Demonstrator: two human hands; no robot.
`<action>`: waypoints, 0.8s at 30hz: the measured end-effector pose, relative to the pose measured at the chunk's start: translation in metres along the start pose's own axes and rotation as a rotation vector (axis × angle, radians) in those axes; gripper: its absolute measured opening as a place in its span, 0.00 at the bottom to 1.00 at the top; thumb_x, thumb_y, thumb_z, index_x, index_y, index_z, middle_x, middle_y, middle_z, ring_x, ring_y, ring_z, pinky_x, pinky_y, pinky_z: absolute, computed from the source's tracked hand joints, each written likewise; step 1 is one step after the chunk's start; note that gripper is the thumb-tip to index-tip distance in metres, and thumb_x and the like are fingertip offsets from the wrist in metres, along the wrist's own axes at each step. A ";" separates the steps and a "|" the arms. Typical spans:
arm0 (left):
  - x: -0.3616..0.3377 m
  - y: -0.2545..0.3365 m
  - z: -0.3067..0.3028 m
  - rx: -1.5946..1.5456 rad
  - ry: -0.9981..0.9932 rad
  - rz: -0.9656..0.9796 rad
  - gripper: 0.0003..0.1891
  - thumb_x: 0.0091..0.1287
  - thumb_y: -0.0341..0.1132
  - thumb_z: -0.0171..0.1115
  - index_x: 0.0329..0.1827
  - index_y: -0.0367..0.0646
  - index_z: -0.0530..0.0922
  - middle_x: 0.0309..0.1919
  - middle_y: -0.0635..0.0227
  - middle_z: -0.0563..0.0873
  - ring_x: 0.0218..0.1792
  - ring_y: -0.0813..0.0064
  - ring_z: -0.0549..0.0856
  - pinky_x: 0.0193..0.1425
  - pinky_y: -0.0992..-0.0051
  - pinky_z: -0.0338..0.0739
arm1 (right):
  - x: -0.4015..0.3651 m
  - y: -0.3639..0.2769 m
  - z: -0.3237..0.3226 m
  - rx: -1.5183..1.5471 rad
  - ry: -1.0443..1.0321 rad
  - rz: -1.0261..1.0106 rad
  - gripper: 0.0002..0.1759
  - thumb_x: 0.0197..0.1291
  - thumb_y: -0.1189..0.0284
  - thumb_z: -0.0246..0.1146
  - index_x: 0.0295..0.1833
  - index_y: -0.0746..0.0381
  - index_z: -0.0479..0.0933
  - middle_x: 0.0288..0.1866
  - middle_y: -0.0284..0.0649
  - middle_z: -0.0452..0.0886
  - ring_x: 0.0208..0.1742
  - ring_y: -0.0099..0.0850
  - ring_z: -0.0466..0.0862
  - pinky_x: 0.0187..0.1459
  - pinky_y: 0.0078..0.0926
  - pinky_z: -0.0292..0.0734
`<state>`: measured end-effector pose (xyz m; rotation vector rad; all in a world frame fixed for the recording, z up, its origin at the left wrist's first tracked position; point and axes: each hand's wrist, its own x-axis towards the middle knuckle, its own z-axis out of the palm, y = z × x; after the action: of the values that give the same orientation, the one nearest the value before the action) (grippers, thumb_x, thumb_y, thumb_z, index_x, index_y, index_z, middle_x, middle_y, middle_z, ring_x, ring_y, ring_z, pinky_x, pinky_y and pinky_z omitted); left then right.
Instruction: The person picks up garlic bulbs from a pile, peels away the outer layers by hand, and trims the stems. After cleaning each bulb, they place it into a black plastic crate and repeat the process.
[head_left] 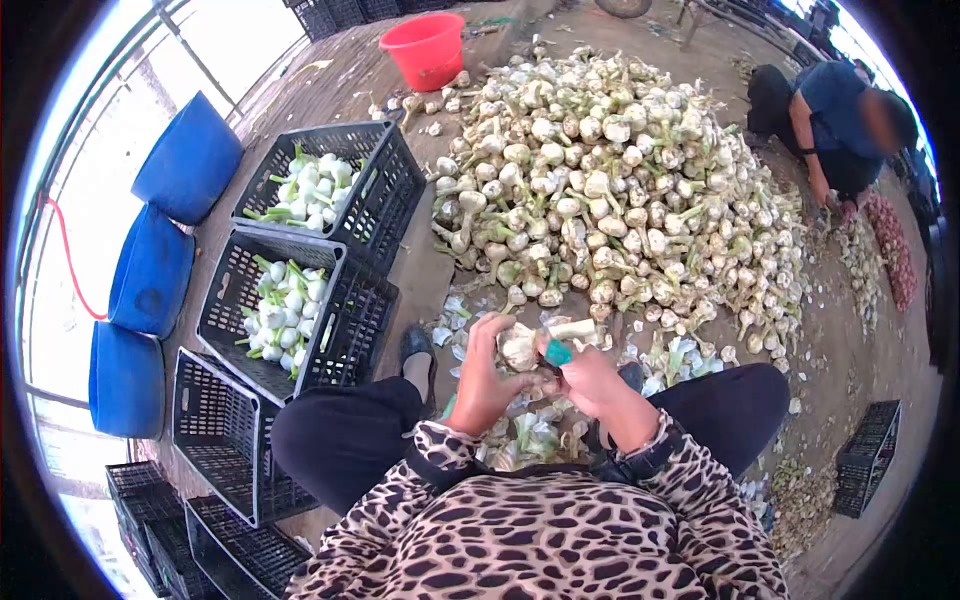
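Note:
Between my knees, my left hand (484,378) is closed around a garlic bulb (518,347), its fingers on the left side of the bulb. The bulb's pale stem (572,329) points to the right. My right hand (595,383) presses against the same bulb from the right, fingers bent in. A green patch (557,352) shows at its fingertips; whether this is a finger wrap or part of a tool I cannot make out. Loose peeled skins (535,435) lie on the ground below both hands. A large heap of unpeeled garlic (620,190) rises just ahead.
Black crates with cleaned white garlic (290,315) stand at the left, beside another black crate (215,420). Blue tubs (150,270) line the far left. A red bucket (424,55) sits behind. On the right, a person (840,125) crouches near reddish bulbs (890,250).

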<state>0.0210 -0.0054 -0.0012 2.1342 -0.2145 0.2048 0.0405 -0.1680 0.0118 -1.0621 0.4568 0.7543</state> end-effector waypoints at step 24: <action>-0.006 0.005 -0.001 -1.323 -0.123 -0.686 0.18 0.72 0.40 0.53 0.59 0.41 0.64 0.51 0.67 0.77 0.52 0.70 0.78 0.55 0.62 0.75 | 0.006 -0.004 -0.017 -0.649 0.009 -0.661 0.12 0.61 0.70 0.63 0.47 0.64 0.77 0.30 0.29 0.78 0.27 0.16 0.73 0.27 0.18 0.68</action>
<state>0.0144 -0.0065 0.0021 0.8019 0.2714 -0.3901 0.0476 -0.1825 0.0027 -1.7022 -0.1660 0.2941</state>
